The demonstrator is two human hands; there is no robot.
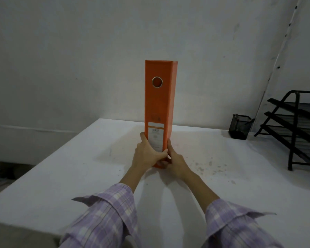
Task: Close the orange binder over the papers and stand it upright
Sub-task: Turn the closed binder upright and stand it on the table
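Note:
The orange binder (158,102) stands upright and closed on the white table (79,176), its spine with a metal finger ring and a white label facing me. No papers show; any inside are hidden by the covers. My left hand (148,152) wraps the binder's lower left side, thumb across the spine label. On the lower right side my right hand (174,159) grips the binder, fingers along the cover. Both hands hold it near its base.
A black mesh pen cup (240,127) stands at the back right of the table. A black tiered paper tray rack (297,127) fills the far right edge. A white wall rises behind the table. The table's left edge drops to a dark floor.

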